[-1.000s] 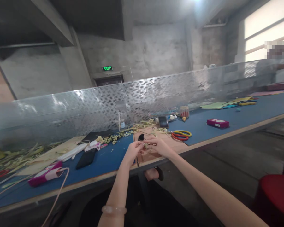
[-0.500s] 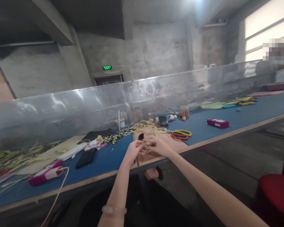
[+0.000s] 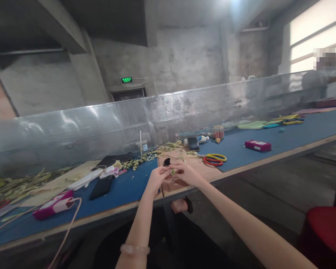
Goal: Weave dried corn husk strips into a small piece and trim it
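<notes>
My left hand [image 3: 158, 178] and my right hand [image 3: 186, 173] meet over a light brown board [image 3: 207, 170] at the table's front edge. Between their fingertips is a small pale green piece [image 3: 173, 172], and the fingers of both hands are pinched on it. Its exact shape is too small to tell. Just behind the fingers is a small black object [image 3: 167, 161]. Scissors with red and yellow handles [image 3: 214, 160] lie to the right of my right hand.
Green strips and small pieces [image 3: 134, 163], a black phone [image 3: 101, 187] and a magenta box with a cable [image 3: 53, 205] lie leftward. Another magenta box [image 3: 258, 145] is on the right. A perforated metal screen [image 3: 168, 116] stands behind. A person sits far right.
The fingers have shifted slightly around the small green piece, which shows a little more below the fingertips. Both hands stay in nearly the same place.
</notes>
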`<act>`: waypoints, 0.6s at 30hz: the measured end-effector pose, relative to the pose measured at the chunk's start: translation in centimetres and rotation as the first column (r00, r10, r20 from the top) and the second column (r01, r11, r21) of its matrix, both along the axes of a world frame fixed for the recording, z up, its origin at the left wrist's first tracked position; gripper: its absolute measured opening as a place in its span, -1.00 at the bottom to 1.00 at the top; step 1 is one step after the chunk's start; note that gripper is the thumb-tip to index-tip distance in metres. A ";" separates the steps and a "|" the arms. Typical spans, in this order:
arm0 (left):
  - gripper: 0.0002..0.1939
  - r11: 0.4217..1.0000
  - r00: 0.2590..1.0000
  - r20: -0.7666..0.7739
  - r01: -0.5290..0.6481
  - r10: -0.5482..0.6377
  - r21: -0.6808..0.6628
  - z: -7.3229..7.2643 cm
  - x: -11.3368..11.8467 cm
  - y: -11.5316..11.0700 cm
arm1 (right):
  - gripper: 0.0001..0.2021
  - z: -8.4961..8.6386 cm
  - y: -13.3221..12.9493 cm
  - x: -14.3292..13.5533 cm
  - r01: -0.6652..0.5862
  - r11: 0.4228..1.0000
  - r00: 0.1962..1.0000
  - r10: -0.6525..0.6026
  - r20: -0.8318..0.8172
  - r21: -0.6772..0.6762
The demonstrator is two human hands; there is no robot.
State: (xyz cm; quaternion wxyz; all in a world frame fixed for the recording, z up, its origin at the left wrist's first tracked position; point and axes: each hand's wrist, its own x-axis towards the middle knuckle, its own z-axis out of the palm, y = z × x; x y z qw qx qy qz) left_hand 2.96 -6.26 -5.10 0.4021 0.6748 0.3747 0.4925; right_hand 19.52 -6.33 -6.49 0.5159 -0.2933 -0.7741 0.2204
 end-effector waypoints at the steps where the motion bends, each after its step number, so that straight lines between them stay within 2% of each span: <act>1: -0.74 1.000 1.000 0.001 -0.001 0.001 -0.005 0.0 0.0 0.0 | -0.61 0.1 -0.1 0.0 -0.006 1.000 1.000 0.006 -0.001 -0.018; 4: -0.75 1.000 1.000 0.006 -0.008 0.008 -0.021 0.0 0.0 0.0 | -0.61 0.4 -0.6 0.0 0.004 0.999 1.000 -0.003 0.019 -0.035; 9: -0.77 1.000 1.000 0.009 -0.019 0.019 -0.024 0.0 0.0 0.1 | -0.62 1.0 -1.3 -0.1 0.094 0.995 0.993 -0.094 0.069 -0.008; 13: -0.77 0.999 0.999 0.008 -0.046 0.046 -0.024 0.1 0.0 0.1 | -0.63 1.1 -1.5 -0.1 0.094 0.995 0.992 -0.096 0.084 0.019; 18: -0.75 0.998 0.998 -0.005 -0.061 0.061 -0.028 0.1 0.0 0.2 | -0.64 1.1 -1.5 0.0 0.077 0.997 0.993 -0.076 0.095 -0.009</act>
